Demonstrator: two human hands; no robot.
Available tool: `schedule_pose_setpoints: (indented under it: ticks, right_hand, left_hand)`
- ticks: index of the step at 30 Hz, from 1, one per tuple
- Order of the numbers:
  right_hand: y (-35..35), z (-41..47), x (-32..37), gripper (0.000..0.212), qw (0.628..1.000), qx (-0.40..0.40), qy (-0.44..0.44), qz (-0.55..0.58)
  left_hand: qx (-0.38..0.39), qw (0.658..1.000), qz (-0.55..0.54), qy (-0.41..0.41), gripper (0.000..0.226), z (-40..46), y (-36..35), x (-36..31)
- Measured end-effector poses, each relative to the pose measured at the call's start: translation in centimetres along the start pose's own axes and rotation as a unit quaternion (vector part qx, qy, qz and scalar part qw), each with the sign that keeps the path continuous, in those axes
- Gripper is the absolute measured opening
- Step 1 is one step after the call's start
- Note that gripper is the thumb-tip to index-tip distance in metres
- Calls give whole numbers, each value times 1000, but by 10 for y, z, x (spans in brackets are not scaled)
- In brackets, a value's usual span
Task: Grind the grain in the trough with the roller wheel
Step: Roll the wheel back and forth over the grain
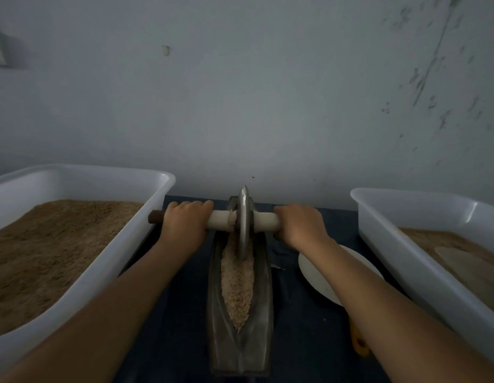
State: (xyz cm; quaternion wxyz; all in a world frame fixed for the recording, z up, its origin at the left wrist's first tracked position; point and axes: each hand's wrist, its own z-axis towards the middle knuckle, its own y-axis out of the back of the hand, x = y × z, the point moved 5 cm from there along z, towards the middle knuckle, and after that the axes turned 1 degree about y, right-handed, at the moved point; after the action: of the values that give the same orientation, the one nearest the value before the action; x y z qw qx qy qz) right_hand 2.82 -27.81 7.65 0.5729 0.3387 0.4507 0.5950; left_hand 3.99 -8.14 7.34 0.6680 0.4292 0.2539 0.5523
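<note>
Both hands, left hand (185,217) and right hand (302,223), have their grip clamped on the axle handle (263,221) of the roller wheel (244,219), which stands at the far end of the grain-filled trough (238,288), hemmed between a left tub (121,244) and right tub (406,244), close to the wall (240,106).

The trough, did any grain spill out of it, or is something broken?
No spill shows. The grain lies inside the trough, and the wheel stands upright in it, with the left hand and right hand gripping the handle. Only the wall looks scuffed, with dark marks on the right.
</note>
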Motion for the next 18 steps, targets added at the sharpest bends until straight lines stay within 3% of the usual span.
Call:
schedule_pose_setpoints:
  ticks: [3, 9, 12, 16, 18]
  right_hand:
    - [1, -17, 1, 18, 1000, 11, 3, 8]
    - [22, -66, 18, 22, 998, 0, 55, -1]
    - [33, -87, 23, 18, 998, 16, 67, 11]
    - [35, -99, 23, 22, 996, 44, 63, 40]
    - [32, -96, 22, 26, 995, 68, 51, 43]
  left_hand:
    - [-8, 1000, -12, -24, 23, -12, 6, -3]
    - [52, 996, -46, -49, 30, -56, 22, 1]
    - [38, 995, -64, -60, 33, -79, 36, -1]
    - [-17, 990, -87, -109, 58, -92, 57, -7]
    - [18, 991, -83, -99, 52, -91, 55, -7]
